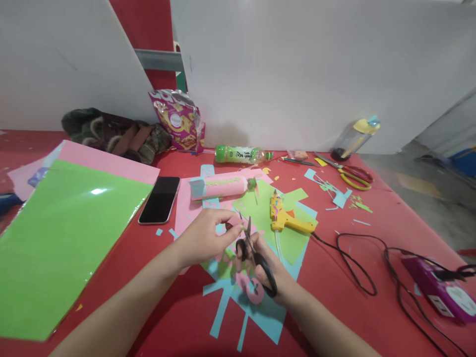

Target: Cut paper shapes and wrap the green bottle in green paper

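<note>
My right hand (269, 263) is closed round the black-handled scissors (259, 260), whose blades are parted and point away from me. Between the thumb and fingers of my left hand (208, 233) is a small piece of pink paper (235, 221), right beside the blades. Below the hands lie a pink paper cutout (255, 290) with rounded shapes and blue paper (266, 317) with loose strips. A bottle wrapped in pink paper (225, 187) lies on its side just beyond my left hand. To the right, a yellow glue gun (286, 218) rests on green paper (299, 243).
Large green sheets (70, 238) and a phone (159, 200) lie left. Behind stand a snack bag (178, 121) and a lying green-tea bottle (241, 154). At right are larger scissors (349, 176), paper scraps, a black cord (357, 270) and a purple power strip (442, 287).
</note>
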Available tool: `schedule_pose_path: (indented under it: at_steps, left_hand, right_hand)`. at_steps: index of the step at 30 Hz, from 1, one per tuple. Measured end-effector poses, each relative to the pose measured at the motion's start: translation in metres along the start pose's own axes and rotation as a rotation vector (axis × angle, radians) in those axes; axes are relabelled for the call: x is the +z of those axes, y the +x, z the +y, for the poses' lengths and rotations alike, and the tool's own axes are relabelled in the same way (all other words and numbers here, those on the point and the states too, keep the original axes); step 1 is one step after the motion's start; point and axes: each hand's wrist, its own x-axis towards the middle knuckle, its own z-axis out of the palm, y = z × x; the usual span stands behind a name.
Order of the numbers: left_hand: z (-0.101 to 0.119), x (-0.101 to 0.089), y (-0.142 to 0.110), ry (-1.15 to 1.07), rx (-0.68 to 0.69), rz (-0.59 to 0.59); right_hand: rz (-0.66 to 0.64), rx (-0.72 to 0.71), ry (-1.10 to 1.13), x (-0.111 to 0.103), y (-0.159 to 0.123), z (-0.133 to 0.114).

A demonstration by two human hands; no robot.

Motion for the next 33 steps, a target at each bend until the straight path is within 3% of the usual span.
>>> schedule_pose_path:
  at_steps: [17,33]
  left_hand:
    - [-0.004,-0.006,0.0,0.04,0.04,-0.043]
    - [-0.002,-0.011,-0.001,0.077,0.045,-0.06]
  right_hand:
    - [-0.076,-0.038,0.033,-0.002,0.0,0.001]
    - [-0.08,0.033,-0.01,-0.001,-0.001,-0.002]
